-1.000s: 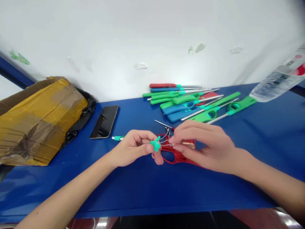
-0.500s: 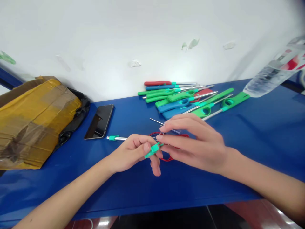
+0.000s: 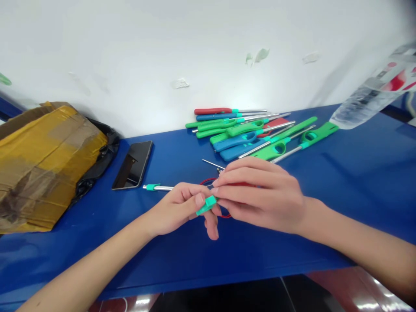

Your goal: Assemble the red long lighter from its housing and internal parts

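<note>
My left hand (image 3: 185, 208) is closed on a small teal plastic piece (image 3: 206, 205), gripped between thumb and fingers. My right hand (image 3: 263, 195) has its fingertips pressed together at the right end of that piece; what they pinch is hidden. A metal tube with a teal end (image 3: 152, 187) sticks out to the left behind my left hand, and I cannot tell whether the hand touches it. Beneath both hands lies a red looped part (image 3: 208, 180), mostly covered. A thin metal rod (image 3: 212, 164) lies just beyond my right fingertips.
Several long-necked lighters (image 3: 237, 141) in green, blue and red are heaped near the wall. A phone (image 3: 132, 165) lies left of them on the blue table (image 3: 182, 264). At far left sits a taped cardboard box (image 3: 48, 169); a clear water bottle (image 3: 360, 104) stands at right.
My right fingers have closed together and come down against the end of the teal piece; before, they were spread with a thin wire-like strand showing by them. My left hand keeps its hold.
</note>
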Tool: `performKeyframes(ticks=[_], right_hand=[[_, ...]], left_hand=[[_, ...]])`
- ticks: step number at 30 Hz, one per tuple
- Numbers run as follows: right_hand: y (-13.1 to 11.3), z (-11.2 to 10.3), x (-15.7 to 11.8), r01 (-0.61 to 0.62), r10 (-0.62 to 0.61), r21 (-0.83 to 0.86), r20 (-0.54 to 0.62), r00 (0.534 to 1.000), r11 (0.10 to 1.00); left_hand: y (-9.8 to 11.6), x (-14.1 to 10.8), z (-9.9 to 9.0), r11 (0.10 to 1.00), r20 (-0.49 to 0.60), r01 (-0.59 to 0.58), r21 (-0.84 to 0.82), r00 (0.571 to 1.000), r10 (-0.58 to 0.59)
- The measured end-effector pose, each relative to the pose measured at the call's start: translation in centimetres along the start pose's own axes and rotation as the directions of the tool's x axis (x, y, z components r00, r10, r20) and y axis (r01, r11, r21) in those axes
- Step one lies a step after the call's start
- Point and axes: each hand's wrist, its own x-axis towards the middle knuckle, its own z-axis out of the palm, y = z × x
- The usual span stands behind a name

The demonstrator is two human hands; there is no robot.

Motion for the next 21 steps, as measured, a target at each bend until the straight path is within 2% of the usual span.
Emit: performKeyframes(ticks=[21], right_hand=[[-0.36,0.29,-0.32,-0.057,0.058,0.03,-0.021,0.998,0.998]], left_hand=[[0.03,0.1,0.08,0.999,0.011,-0.019,0.031,1.0,0.019]])
